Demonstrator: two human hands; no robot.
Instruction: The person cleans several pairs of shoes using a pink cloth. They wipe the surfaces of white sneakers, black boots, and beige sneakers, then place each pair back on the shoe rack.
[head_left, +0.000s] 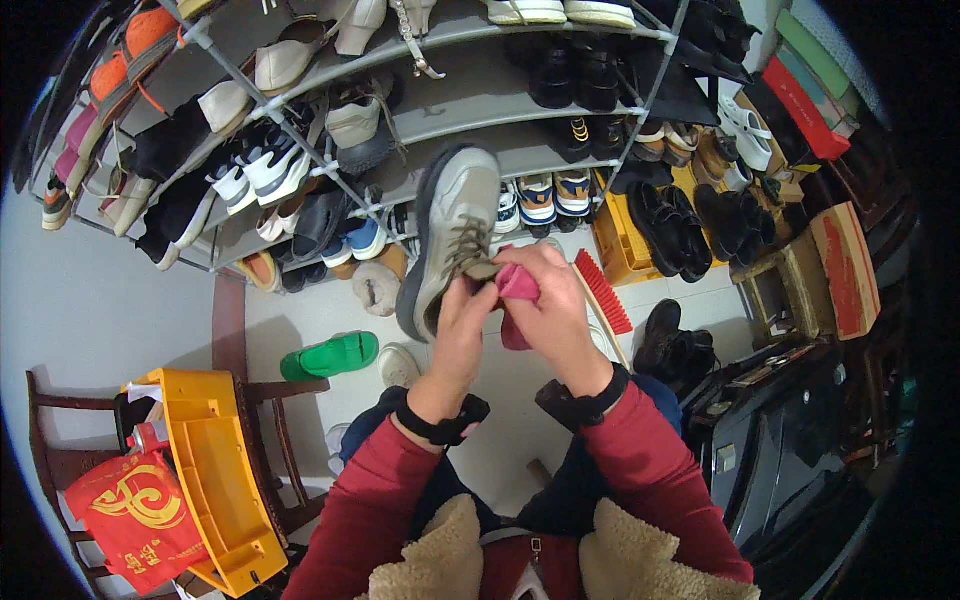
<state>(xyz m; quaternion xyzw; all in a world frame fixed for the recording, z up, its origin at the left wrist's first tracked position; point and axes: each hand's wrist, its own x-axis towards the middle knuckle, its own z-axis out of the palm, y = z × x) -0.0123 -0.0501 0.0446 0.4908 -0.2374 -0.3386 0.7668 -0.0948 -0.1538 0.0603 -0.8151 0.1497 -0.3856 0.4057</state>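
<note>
A grey lace-up sneaker (466, 199) with a dark sole is held up before me, its toe pointing away. My left hand (457, 337) grips it at the heel and collar. In my right hand (551, 304) is a bunched pink cloth (517, 283), pressed near the shoe's tongue and laces. Part of the cloth hangs below my right fingers. The inside of the shoe is mostly hidden by my hands. Below and right of the shoe, a brush with red bristles (604, 291) is on the floor, partly behind my right hand.
A metal shoe rack (450, 97) with several pairs spans the far side. A green slipper (330, 357) lies on the floor. At left, a yellow plastic crate (221, 480) rests on a wooden chair (289, 442). Black shoes (671, 345) and a cardboard box (846, 270) are at right.
</note>
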